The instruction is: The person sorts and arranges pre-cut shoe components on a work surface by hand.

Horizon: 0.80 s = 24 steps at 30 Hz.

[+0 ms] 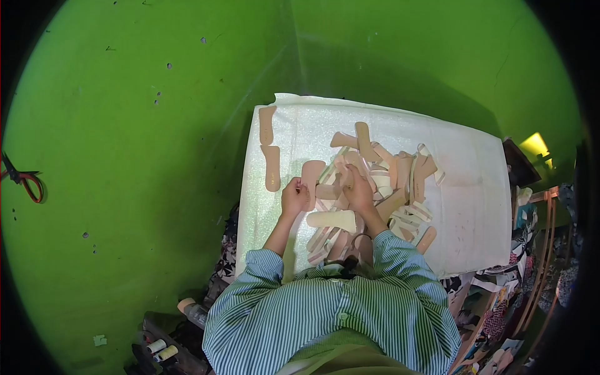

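My left hand [295, 197] is closed, its fingers curled at the edge of a tan insole-shaped piece [314, 172] near the middle of the white-covered table. To its right, my right hand [358, 189] reaches into a heap of tan and cream pieces [389, 199], fingers partly bent; what they touch is too small to make out. Below and between the hands lies a cream insole [331, 219]. Two tan insoles, one at the top left corner [267, 125] and one beneath it [272, 167], lie apart from the heap.
Green walls surround the white table cover [469, 187]. Scissors with red-edged handles [25, 178] hang at the far left. Thread spools [161, 350] sit at the lower left. Fabric and other items [500, 312] crowd the right side.
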Available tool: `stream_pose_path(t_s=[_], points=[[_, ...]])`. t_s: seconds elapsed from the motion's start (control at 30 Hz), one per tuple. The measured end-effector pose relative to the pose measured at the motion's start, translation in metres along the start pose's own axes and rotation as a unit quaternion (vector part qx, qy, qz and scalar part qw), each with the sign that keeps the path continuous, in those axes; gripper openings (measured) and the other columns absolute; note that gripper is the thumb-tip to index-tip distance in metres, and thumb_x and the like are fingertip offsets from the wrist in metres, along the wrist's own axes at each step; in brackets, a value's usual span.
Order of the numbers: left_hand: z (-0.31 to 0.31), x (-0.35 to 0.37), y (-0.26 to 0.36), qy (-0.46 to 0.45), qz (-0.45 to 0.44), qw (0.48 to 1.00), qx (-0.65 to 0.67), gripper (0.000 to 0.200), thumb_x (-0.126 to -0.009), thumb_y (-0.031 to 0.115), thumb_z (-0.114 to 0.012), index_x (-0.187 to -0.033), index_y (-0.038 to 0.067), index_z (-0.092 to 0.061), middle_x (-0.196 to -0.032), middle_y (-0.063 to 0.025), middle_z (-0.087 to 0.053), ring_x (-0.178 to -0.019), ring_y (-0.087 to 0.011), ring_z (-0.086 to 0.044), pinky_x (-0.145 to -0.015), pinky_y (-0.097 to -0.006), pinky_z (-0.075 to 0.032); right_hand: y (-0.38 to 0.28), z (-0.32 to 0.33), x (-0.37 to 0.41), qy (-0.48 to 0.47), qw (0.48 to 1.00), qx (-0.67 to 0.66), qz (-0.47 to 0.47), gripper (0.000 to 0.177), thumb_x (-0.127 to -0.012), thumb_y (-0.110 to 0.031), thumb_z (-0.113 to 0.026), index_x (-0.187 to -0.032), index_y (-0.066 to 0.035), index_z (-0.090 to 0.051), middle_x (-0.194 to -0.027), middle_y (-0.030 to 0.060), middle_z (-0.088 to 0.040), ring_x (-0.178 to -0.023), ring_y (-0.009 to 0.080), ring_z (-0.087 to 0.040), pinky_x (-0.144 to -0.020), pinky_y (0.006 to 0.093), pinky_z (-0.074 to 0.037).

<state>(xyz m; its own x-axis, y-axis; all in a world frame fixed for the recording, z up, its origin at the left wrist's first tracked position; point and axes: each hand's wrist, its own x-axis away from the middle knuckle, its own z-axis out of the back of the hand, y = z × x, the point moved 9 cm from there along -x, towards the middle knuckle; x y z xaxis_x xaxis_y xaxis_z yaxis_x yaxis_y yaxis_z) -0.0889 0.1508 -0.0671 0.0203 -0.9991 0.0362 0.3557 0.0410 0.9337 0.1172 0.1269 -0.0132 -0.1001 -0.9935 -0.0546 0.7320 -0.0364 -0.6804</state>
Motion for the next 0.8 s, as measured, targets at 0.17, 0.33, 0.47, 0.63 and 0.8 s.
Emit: stream_pose_path(t_s=[0.17,0.33,0.47,0.63,0.8], points=[[-0.007,0.001,0.010,-0.007,0.007,0.998,0.054,0.012,-0.080,0.011,-0.050,-0.086,0.002,-0.055,-0.065,-0.0043,-0.055,-0.052,-0.0084,-0.047,-0.050,-0.0234,-0.039,0.022,0.029,0.007,0.077,0.993,-0.078,-0.041,0.047,-0.069,-0.006,-0.054,-0.114,-0.008,-0.039,-0.083,0.0220,-0.056,-0.071,0.0316,-0.056,-0.066,0.0358,-0.044],[-0.016,-0.002,0.013,-0.024,0.030,0.995,0.090,0.015,-0.082,0.013,-0.049,-0.089,0.001,-0.053,-0.064,-0.0025,-0.053,-0.053,-0.0070,-0.044,-0.050,-0.0219,-0.037,0.039,0.045,0.004,0.112,0.965,-0.214,-0.102,0.035,-0.073,-0.004,-0.048,-0.107,-0.004,-0.040,-0.085,0.0186,-0.055,-0.076,0.0273,-0.057,-0.068,0.0343,-0.044],[-0.015,-0.011,0.006,-0.015,0.002,0.996,0.086,0.015,-0.082,0.013,-0.049,-0.091,0.001,-0.052,-0.062,-0.0018,-0.050,-0.053,-0.0066,-0.044,-0.049,-0.0218,-0.036,0.066,0.048,-0.009,0.149,0.928,-0.317,-0.126,0.033,-0.073,0.000,-0.046,-0.105,-0.005,-0.040,-0.081,0.0107,-0.055,-0.073,0.0190,-0.056,-0.063,0.0283,-0.043],[-0.009,-0.007,-0.004,0.010,0.017,0.995,0.098,0.015,-0.082,0.012,-0.049,-0.091,0.001,-0.051,-0.061,-0.0016,-0.050,-0.052,-0.0063,-0.043,-0.047,-0.0218,-0.035,0.063,0.009,-0.009,0.079,0.801,-0.563,-0.189,0.027,-0.074,0.005,-0.044,-0.099,-0.005,-0.043,-0.096,0.0110,-0.051,-0.079,0.0174,-0.055,-0.065,0.0258,-0.048],[-0.006,-0.002,-0.025,0.027,0.031,0.991,0.128,0.013,-0.081,0.010,-0.050,-0.091,0.000,-0.051,-0.061,-0.0002,-0.047,-0.053,-0.0057,-0.042,-0.048,-0.0204,-0.035,0.016,-0.025,0.002,-0.069,0.722,-0.638,-0.260,0.041,-0.076,0.000,-0.045,-0.116,-0.004,-0.035,-0.098,0.0112,-0.050,-0.084,0.0207,-0.055,-0.067,0.0255,-0.046]])
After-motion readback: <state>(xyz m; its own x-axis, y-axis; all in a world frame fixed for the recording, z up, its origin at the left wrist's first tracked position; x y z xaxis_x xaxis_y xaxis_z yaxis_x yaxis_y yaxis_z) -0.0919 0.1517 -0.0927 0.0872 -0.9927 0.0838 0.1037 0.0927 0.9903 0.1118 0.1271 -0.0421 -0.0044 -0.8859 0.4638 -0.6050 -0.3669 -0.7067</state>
